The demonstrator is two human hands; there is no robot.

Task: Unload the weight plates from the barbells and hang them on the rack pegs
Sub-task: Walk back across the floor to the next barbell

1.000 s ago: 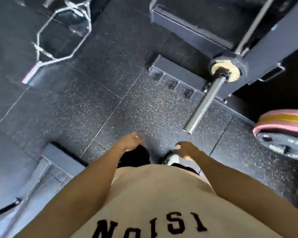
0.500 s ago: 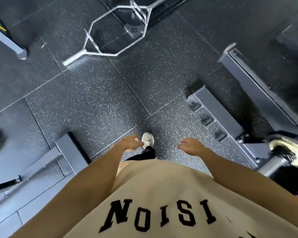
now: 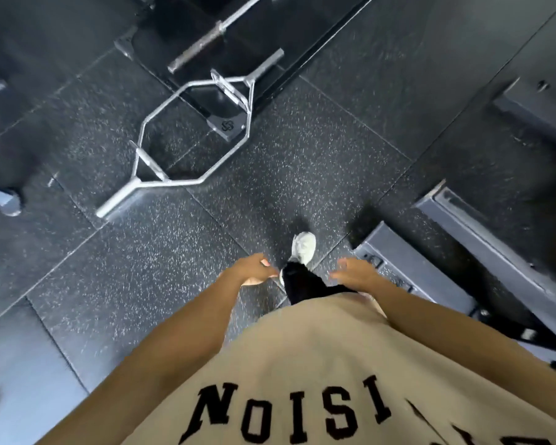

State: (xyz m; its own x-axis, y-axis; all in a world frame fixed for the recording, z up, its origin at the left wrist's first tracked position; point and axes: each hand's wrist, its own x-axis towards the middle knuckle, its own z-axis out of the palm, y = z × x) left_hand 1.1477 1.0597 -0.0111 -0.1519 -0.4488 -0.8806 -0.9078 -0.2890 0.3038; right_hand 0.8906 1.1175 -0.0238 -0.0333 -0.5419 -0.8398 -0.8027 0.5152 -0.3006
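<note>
Left hand [image 3: 252, 270] and right hand [image 3: 357, 272] hang apart at waist height, fingers loose, holding nothing. No weight plate in view; bare hex bar [image 3: 187, 136] and straight barbell [image 3: 212, 36] lie ahead on the floor. Judgement: walking between loads; step clear of the rack base [image 3: 408, 268]. Shirt [image 3: 318, 364] lettering reads "NOISI", inverted.

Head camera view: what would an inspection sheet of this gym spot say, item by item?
Surface: dark speckled rubber floor, tiled with seams.
Job's things: hex bar flat on the floor, sleeves bare; straight bar beyond it, no plates visible.
Clutter: nothing seen.
Hands: left hand and right hand both empty, fingers relaxed.
Cables: nothing seen.
Surroundings: grey steel rack base at right; white shoe stepping forward; beige shirt below.
</note>
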